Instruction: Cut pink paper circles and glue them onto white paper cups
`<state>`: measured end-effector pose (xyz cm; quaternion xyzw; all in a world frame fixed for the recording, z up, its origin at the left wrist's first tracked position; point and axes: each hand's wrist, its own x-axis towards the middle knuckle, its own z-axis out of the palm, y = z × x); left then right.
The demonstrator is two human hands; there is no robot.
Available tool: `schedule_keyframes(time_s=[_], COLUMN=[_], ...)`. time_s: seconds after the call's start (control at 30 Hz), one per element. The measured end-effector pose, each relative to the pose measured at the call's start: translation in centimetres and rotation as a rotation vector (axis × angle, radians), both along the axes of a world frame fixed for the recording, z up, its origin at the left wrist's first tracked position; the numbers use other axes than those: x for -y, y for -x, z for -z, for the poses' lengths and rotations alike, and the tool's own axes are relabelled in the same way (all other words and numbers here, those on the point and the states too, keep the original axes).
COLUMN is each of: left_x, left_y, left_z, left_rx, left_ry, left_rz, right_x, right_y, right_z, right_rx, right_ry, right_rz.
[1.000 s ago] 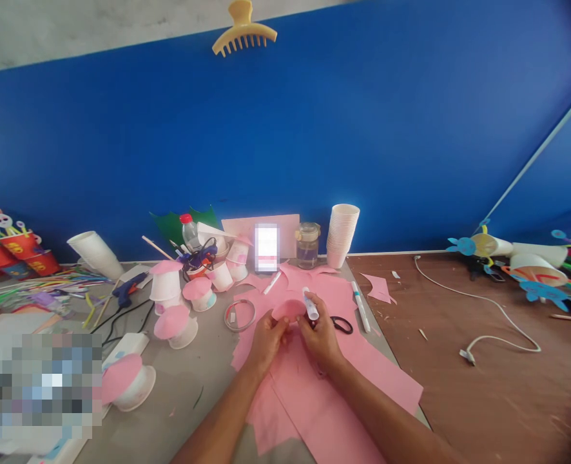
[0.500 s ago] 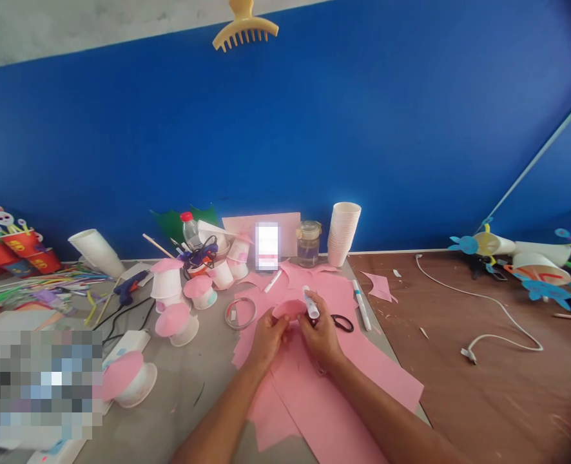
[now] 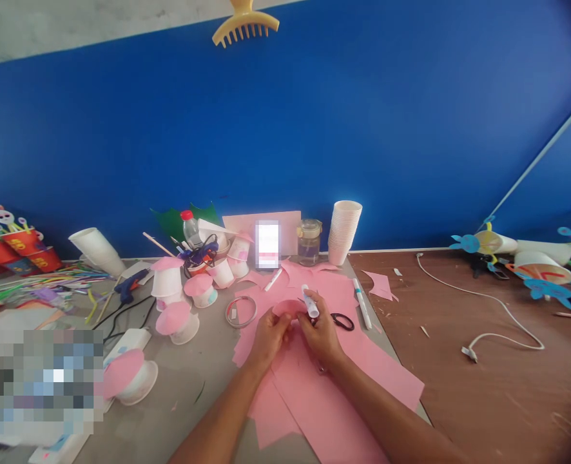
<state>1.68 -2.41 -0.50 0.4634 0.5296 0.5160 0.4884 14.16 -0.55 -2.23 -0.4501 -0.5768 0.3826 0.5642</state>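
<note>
My left hand (image 3: pixel 269 336) and my right hand (image 3: pixel 320 332) meet over sheets of pink paper (image 3: pixel 324 393) on the table. Both pinch a small round pink paper piece (image 3: pixel 289 308) between them. The right hand also grips a white glue stick (image 3: pixel 309 301), which stands up from its fingers beside the pink piece. Black scissors (image 3: pixel 342 321) lie on the pink paper just right of the right hand.
Several paper cups with pink tops (image 3: pixel 176 322) stand left of the hands, with a tape ring (image 3: pixel 241 312), a glue gun (image 3: pixel 129 285) and a bottle (image 3: pixel 189 229). Behind are a cup stack (image 3: pixel 343 233), a jar (image 3: pixel 309 243), a white marker (image 3: pixel 361 303). A white cable (image 3: pixel 483 309) lies right.
</note>
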Motion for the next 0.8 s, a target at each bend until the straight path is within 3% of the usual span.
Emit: schedule_keyframes(time_s=[0.53,0.8], left_x=[0.06,0.27], left_y=[-0.06,-0.08], left_z=[0.32,-0.35], left_rx=[-0.078,-0.063], left_ry=[0.037,0.038], left_rz=[0.065,0.108], right_x=[0.20,0.28], right_y=[0.02,-0.02], right_z=[-0.16,-0.26], right_rx=[0.025,0.014], right_ry=[0.015,0.034], right_rz=[-0.017,-0.020])
